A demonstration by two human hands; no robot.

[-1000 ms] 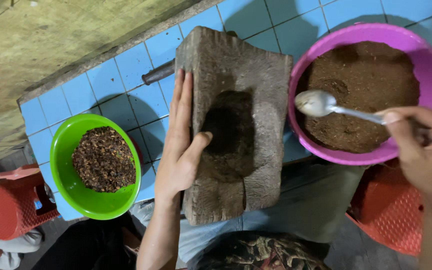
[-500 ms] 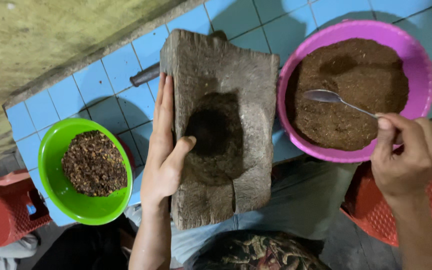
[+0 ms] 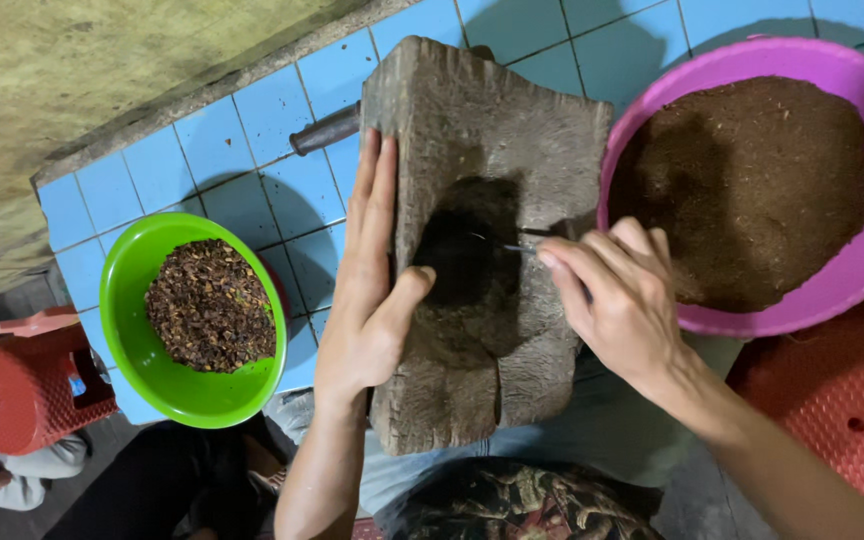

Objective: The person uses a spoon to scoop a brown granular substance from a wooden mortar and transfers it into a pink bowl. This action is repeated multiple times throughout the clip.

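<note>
Head view — left hand (image 3: 367, 300) flat on stone mortar (image 3: 482, 240), right hand (image 3: 617, 300) curled.

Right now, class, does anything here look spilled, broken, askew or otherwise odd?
Nothing stands out. The stone mortar lies flat on the blue tiles, steadied by the left hand; the right hand works at its hollow. The pink bowl and green bowl sit upright, with no spill visible.

we get bright, hard light from overhead. the left hand (image 3: 367, 300) and right hand (image 3: 617, 300) throw dark shadows on the stone mortar (image 3: 482, 240) w/ its hollow nearly black. focus is sharp mid-frame; bottom corners go dim, slightly soft. no glare.
</note>
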